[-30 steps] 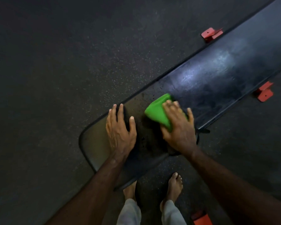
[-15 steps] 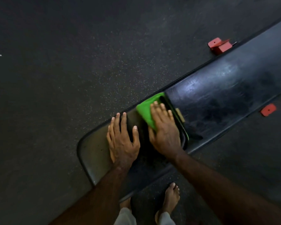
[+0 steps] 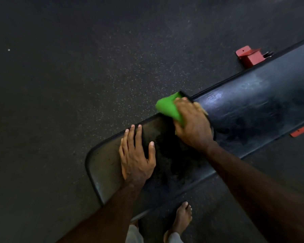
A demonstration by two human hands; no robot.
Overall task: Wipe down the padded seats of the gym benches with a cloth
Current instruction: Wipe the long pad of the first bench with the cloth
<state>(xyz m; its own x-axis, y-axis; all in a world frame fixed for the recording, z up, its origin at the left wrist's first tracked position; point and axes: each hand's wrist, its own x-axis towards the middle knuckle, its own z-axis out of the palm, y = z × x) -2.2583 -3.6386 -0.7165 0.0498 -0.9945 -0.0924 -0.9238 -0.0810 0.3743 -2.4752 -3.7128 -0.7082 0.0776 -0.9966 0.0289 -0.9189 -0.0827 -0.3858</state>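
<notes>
Black vinyl padding, one long gym bench running diagonally from lower left to upper right, split into a short seat pad at the near end and a longer back pad past a gap. Green cloth sits at that gap, on the far edge of the bench, partly hanging over the rim toward the floor. Right hand lies on top of the cloth, palm down, fingers bent over it and pressing it onto the pad; grip looks like a flat press with some curl at the fingertips, blurred, so cannot tell more than that. Left hand is flat on the seat pad just beside the right one, fingers straight and spread, thumb out, holding nothing, not touching the cloth. Back pad surface shows dull streaks and a lighter glare patch. Red metal bracket on the floor beyond the far edge of the bench; a smaller red foot pokes out at the near edge, far right. Dark speckled rubber floor all around. Bare foot and pale trouser cuffs at bottom centre, near the bench. No brand, label or writing readable anywhere.
</notes>
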